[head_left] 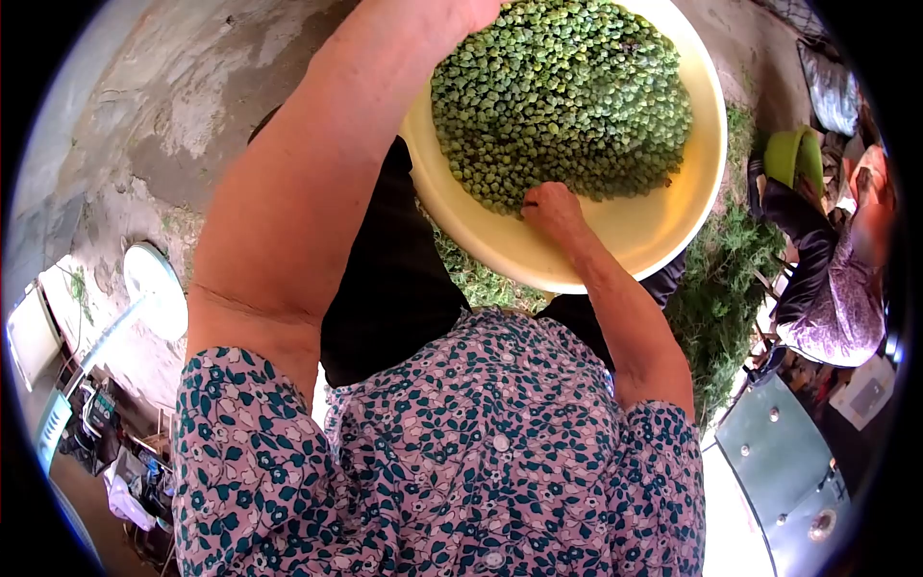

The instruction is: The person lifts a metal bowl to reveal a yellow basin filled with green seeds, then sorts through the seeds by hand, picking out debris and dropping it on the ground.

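A wide yellow basin (635, 231) is at my lap, with a heap of small, green, roundish bud-like pieces (567, 96) covering most of its bottom. My right hand (554, 207) is inside the basin at the near edge of the heap. Its fingers are closed together, and whatever they may hold is too small to make out. Stretching forward, my left arm ends with my left hand (478, 10) at the basin's far left edge. Most of that hand is cut off by the top of the view, so its fingers are hidden.
Another person (836, 288) sits at the right, close to a green tub (796, 159). Grass (716, 327) grows beside the basin. A standing fan (154, 291) is at the left, and a glass-topped table (784, 471) stands at the lower right.
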`<state>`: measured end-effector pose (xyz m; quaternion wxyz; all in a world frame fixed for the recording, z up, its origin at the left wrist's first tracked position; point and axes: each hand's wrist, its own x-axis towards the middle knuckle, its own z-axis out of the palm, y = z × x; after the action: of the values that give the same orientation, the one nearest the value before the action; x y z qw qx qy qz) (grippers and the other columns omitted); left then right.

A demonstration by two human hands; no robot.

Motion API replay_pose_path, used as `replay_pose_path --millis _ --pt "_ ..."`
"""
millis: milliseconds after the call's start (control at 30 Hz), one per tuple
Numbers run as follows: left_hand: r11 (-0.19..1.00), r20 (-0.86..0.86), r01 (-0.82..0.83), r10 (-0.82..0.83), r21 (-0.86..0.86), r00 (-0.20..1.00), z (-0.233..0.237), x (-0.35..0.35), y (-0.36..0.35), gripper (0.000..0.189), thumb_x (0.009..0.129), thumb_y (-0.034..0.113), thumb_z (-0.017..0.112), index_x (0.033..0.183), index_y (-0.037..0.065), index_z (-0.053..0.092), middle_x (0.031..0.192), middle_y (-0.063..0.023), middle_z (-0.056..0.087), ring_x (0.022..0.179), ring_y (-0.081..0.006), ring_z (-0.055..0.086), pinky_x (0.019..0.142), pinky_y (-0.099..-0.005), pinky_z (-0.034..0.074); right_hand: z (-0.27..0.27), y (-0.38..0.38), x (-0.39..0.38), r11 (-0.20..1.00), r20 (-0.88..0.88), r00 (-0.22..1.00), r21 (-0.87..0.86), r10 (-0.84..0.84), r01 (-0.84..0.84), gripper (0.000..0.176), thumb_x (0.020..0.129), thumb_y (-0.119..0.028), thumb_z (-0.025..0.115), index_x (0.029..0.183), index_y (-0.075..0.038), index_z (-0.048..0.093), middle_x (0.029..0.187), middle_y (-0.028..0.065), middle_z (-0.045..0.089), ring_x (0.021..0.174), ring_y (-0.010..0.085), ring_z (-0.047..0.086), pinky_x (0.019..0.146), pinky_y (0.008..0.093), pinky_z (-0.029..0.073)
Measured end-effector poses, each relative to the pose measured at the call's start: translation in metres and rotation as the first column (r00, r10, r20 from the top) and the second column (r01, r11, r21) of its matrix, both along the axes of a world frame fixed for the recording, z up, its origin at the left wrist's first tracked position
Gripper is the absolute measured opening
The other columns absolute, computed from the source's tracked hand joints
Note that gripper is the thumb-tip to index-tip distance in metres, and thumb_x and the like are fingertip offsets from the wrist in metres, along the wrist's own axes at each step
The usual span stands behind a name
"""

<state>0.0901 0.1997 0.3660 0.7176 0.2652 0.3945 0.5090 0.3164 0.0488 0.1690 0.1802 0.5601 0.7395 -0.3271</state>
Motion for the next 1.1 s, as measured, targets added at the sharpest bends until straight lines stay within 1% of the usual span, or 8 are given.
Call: replay_pose_path --millis 100,233,300,367,433,633,967,1100 --pt "0.999 -0.07 0.049 -0.047 0.024 0.996 0.008 0.005 -0.017 0.008 0.083 0.008 0.058 0.085 0.001 0.06 0.075 -0.0058 0.061 0.065 -0.0126 0.056 0.057 -0.0234 0.044 0.014 0.0 0.008 0.99 -0.22 0.968 0.043 -0.123 0.136 0.021 0.069 -0.017 0.066 0.087 -0.005 0.068 0.08 0.0137 0.063 0.072 0.0277 0.062 0.069 0.0368 0.05" --pt "0.845 -0.488 0.494 -0.349 0.206 0.8 0.005 0.011 -0.032 0.014 0.084 0.01 0.054 0.085 -0.002 0.061 0.071 -0.0083 0.058 0.062 -0.0143 0.052 0.055 -0.0272 0.041 0.069 0.011 0.015 0.951 -0.459 0.85 0.033 -0.26 0.309 0.013 0.074 -0.014 0.065 0.084 -0.005 0.067 0.076 0.0079 0.064 0.068 0.0191 0.06 0.063 0.0305 0.049" --pt "0.834 -0.654 0.549 -0.387 0.051 0.65 -0.004 0.025 -0.041 0.017 0.084 0.011 0.06 0.1 0.005 0.063 0.093 -0.0061 0.065 0.084 -0.0172 0.059 0.08 -0.0327 0.048 0.094 0.013 0.015 0.919 -0.52 0.791 0.028 -0.322 0.393 0.012 0.075 -0.013 0.066 0.083 -0.004 0.066 0.075 0.0059 0.064 0.065 0.0147 0.059 0.061 0.027 0.048" --pt "0.773 -0.662 0.628 -0.425 0.088 0.617 -0.014 0.029 -0.046 0.024 0.085 0.014 0.058 0.107 0.005 0.062 0.105 -0.0102 0.063 0.097 -0.0213 0.059 0.086 -0.0353 0.047 0.124 0.014 0.011 0.789 -0.619 0.549 -0.2 -0.562 0.581 0.01 0.076 -0.007 0.066 0.085 -0.002 0.065 0.073 0.0031 0.062 0.065 0.0087 0.056 0.059 0.0228 0.045" --pt "0.701 -0.688 0.708 -0.471 0.089 0.553 -0.025 0.034 -0.049 0.029 0.085 0.015 0.058 0.111 0.004 0.059 0.113 -0.013 0.059 0.102 -0.0233 0.057 0.088 -0.0374 0.046 0.153 0.014 0.006 0.792 -0.622 0.565 -0.153 -0.542 0.591 0.01 0.076 -0.004 0.066 0.085 -0.001 0.065 0.075 0.0032 0.062 0.067 0.0082 0.055 0.061 0.0226 0.045" --pt "0.606 -0.09 0.793 -0.795 -0.068 0.6 -0.034 0.041 -0.065 0.029 0.087 0.015 0.058 0.109 -0.004 0.056 0.095 -0.0138 0.061 0.078 -0.02 0.063 0.071 -0.0332 0.055 0.173 0.006 0.005 0.803 -0.783 0.495 -0.009 -0.376 0.596 0.009 0.076 0.002 0.065 0.084 0.001 0.064 0.085 0.0054 0.061 0.076 0.0103 0.055 0.067 0.0227 0.044" --pt "0.592 -0.369 0.804 -0.737 0.05 0.566 -0.028 0.038 -0.075 0.024 0.079 0.006 0.063 0.1 -0.005 0.061 0.078 -0.0095 0.063 0.067 -0.0139 0.062 0.06 -0.0251 0.051 0.182 0.001 0.004 0.696 -0.764 0.3 -0.257 -0.572 0.671 0.006 0.077 -0.002 0.063 0.082 0.002 0.063 0.083 0.0034 0.06 0.075 0.0096 0.055 0.069 0.0233 0.044" --pt "0.509 -0.642 0.855 -0.624 0.1 0.446 -0.034 0.038 -0.069 0.019 0.078 0.009 0.062 0.094 0.001 0.066 0.071 -0.01 0.064 0.055 -0.0164 0.06 0.056 -0.026 0.05 0.188 0.003 0.006 0.751 -0.736 0.456 -0.107 -0.5 0.651 0.008 0.076 -0.004 0.064 0.079 0.003 0.062 0.083 0.0039 0.06 0.073 0.0096 0.055 0.068 0.0231 0.044"
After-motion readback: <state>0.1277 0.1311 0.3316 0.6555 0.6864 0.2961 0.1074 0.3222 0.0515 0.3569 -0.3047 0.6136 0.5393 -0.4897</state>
